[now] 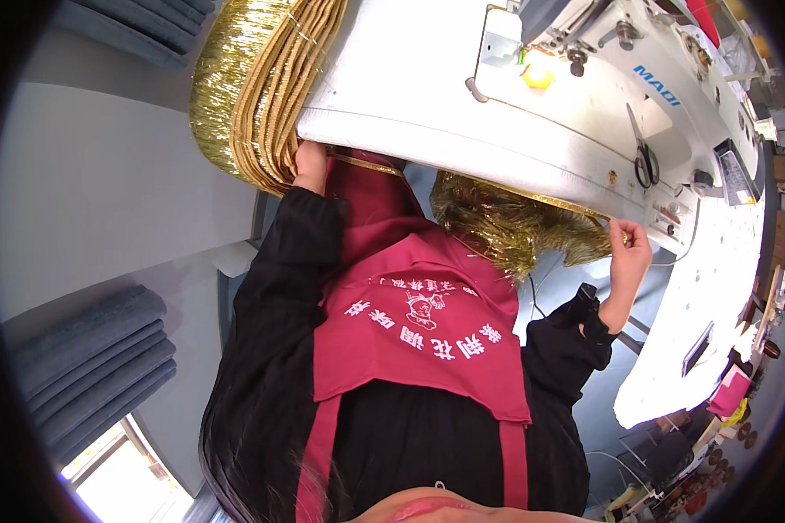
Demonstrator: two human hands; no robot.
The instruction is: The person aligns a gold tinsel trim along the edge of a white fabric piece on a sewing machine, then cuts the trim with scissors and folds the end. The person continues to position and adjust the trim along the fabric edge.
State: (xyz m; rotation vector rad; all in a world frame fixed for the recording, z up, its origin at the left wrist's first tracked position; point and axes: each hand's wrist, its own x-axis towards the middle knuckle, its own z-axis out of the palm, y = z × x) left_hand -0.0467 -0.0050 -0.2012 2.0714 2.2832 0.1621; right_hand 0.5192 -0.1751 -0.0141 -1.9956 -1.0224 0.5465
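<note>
tinsel fringe [497, 228], its gold band [556, 203] pinched between right hand [630, 251] fingertips, best kept taut and untwisted; left hand [311, 164] beside folded gold bundle [275, 96], grip hidden, cannot tell.

Person wears black top [410, 440], creased fabric, long loose sleeves; left sleeve [279, 288] and right sleeve [554, 357] both black, right cuff [595, 322] looks gathered. Over it, deep red bib apron [480, 383], stitched edge, left strap [318, 453] and right strap [515, 462] flat, same red. White print on bib: small line-drawn cartoon figure [423, 309], rows of characters around it. Small pale fitting [439, 485] at neckline, too small to tell. Left hand [311, 166], right hand [630, 248] bare
</note>
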